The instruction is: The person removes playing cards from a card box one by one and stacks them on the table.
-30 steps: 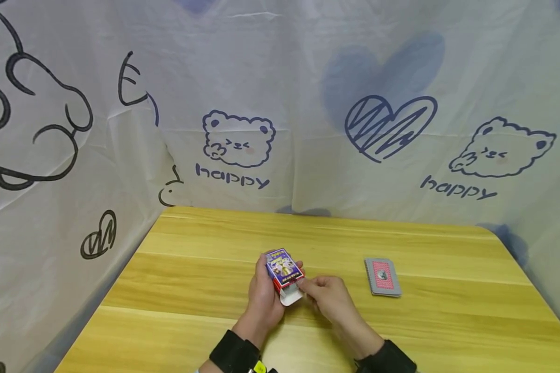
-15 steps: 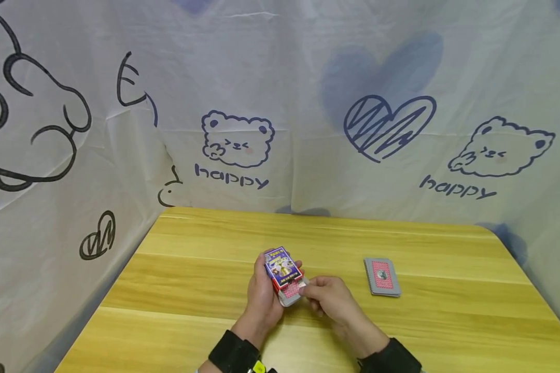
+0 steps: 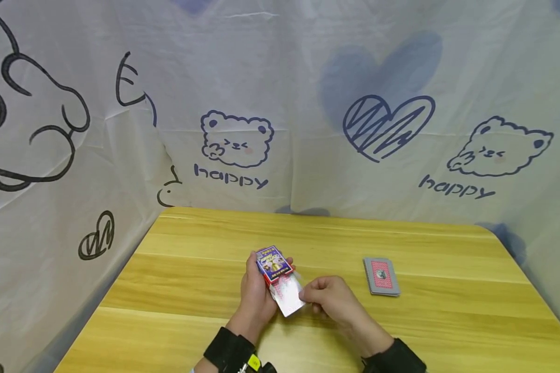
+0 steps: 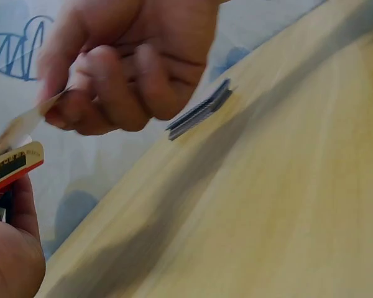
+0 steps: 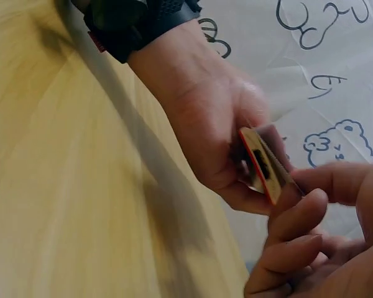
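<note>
In the head view my left hand (image 3: pixel 256 292) grips a purple and red playing card box (image 3: pixel 274 263), its open end toward me. A playing card (image 3: pixel 287 295) with a pink patterned back sticks well out of that end, glare across its face. My right hand (image 3: pixel 329 298) pinches the card's right edge between thumb and fingertips. In the left wrist view the card (image 4: pixel 18 129) slants up from the box (image 4: pixel 15 167) to the right hand's fingertips. The right wrist view shows the box (image 5: pixel 264 164) edge-on in the left hand (image 5: pixel 205 130).
A stack of playing cards (image 3: pixel 381 277) with pink backs and grey borders lies on the wooden table (image 3: pixel 191 243) to the right of my hands. Behind the table hangs a pale cloth (image 3: pixel 308 103) with drawn bears and hearts. Both wrists wear black bands (image 3: pixel 394 357).
The card has slid out of the box toward me; earlier only the bare flap showed. My left hand has shifted slightly left with the box. The stack stays put.
</note>
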`<act>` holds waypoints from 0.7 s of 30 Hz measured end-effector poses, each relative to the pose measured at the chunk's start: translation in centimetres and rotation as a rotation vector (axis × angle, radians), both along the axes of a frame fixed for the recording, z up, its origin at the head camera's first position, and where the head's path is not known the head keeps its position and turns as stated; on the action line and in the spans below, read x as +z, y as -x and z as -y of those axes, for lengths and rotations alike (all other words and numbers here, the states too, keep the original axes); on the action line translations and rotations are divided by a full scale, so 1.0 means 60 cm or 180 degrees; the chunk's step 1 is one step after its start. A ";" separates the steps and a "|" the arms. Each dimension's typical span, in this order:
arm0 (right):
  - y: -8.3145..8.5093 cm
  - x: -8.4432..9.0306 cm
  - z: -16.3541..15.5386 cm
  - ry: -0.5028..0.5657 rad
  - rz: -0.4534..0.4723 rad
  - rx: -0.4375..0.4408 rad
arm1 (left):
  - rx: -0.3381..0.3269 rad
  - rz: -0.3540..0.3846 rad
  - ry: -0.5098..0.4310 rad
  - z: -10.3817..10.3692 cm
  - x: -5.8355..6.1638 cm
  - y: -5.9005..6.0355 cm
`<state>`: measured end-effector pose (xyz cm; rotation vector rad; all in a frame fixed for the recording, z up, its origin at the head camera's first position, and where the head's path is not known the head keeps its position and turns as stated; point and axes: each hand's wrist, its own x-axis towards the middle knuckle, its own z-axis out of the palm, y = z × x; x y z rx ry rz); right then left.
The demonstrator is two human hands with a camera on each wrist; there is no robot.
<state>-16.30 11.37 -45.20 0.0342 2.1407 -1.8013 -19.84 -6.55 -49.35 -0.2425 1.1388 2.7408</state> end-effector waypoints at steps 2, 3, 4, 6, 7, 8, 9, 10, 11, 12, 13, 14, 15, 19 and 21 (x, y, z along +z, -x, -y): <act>0.000 0.001 -0.003 -0.0007 -0.0011 0.0098 | 0.0034 0.0034 -0.0019 0.003 -0.001 0.002; 0.000 0.001 -0.004 -0.0025 -0.0036 0.0120 | 0.0026 0.0044 -0.0016 0.003 -0.001 0.002; 0.000 0.001 -0.004 -0.0055 -0.0056 0.0123 | -0.0006 0.0043 -0.0008 0.003 -0.001 0.001; 0.000 0.001 -0.003 -0.0118 -0.0105 0.0088 | -0.0086 0.0007 0.0024 0.002 -0.001 -0.001; 0.000 0.001 -0.002 -0.0159 -0.0156 0.0058 | -0.0122 -0.0003 0.0044 0.000 -0.001 -0.002; -0.001 0.001 -0.001 -0.0197 -0.0202 0.0030 | -0.0144 -0.0012 0.0058 -0.001 -0.001 -0.003; -0.001 0.001 -0.001 -0.0231 -0.0250 0.0018 | -0.0147 -0.0012 0.0052 -0.002 -0.001 -0.003; -0.002 0.001 -0.001 -0.0245 -0.0279 0.0025 | -0.0141 -0.0020 0.0041 -0.003 -0.002 -0.003; -0.003 0.002 -0.003 -0.0258 -0.0313 0.0053 | -0.0126 -0.0010 0.0024 -0.003 -0.002 -0.003; -0.004 0.003 -0.005 -0.0274 -0.0344 0.0090 | -0.0100 0.0011 0.0011 -0.002 -0.003 -0.001; -0.005 0.005 -0.007 -0.0288 -0.0375 0.0139 | -0.0068 0.0042 -0.0002 -0.001 -0.004 0.000; -0.006 0.008 -0.011 -0.0290 -0.0389 0.0206 | -0.0040 0.0072 -0.0024 0.001 -0.005 0.001; -0.007 0.012 -0.015 -0.0304 -0.0417 0.0274 | -0.0020 0.0098 -0.0042 0.002 -0.006 0.002; -0.008 0.030 -0.032 -0.0390 -0.0557 0.0345 | 0.0032 0.0201 -0.0076 0.006 -0.006 0.004; -0.007 0.039 -0.042 -0.0481 -0.0644 0.0233 | 0.0062 0.0228 -0.0088 0.006 -0.006 0.004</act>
